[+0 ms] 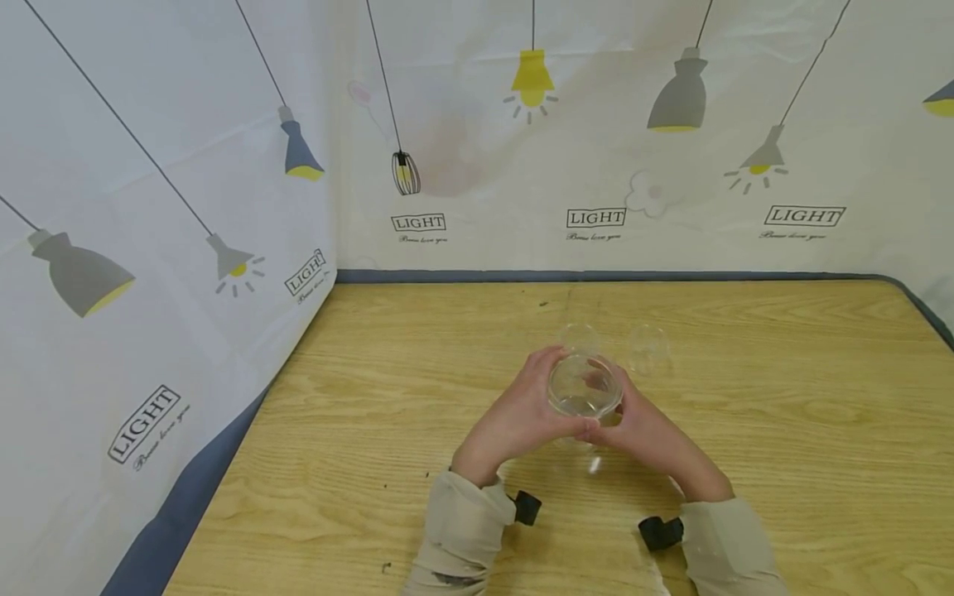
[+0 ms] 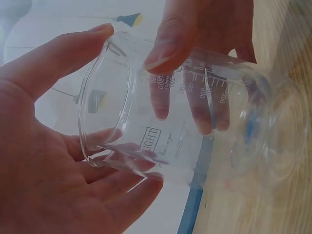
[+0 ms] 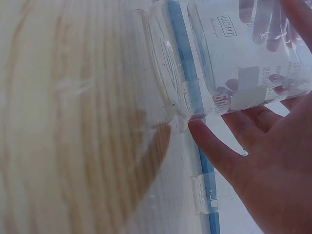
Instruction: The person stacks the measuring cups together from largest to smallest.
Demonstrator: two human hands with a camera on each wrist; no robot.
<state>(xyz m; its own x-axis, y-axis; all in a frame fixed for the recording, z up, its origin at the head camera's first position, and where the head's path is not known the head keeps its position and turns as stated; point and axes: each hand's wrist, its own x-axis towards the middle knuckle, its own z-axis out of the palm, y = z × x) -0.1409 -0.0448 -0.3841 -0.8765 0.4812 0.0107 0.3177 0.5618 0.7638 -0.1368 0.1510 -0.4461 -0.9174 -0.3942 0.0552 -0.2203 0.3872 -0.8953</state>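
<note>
A clear glass beaker (image 1: 585, 389) with white graduation marks is between the two hands, its open rim toward the head camera. My left hand (image 1: 525, 410) holds it near the rim, the thumb at the lip and the fingers along the far side in the left wrist view. From the other side my right hand (image 1: 644, 422) grips the wall, with fingers showing through the glass. In the right wrist view one right fingertip (image 3: 200, 127) lies close to the beaker's base. Right beneath that base shows another clear glass piece with a thick rim (image 3: 163, 63).
Two more clear glass vessels stand behind the hands, one just beyond the beaker (image 1: 579, 333) and one to its right (image 1: 650, 348). Under everything is a wood-grain table (image 1: 358, 397). A white curtain printed with lamps (image 1: 477, 165) hangs along the back and left edges.
</note>
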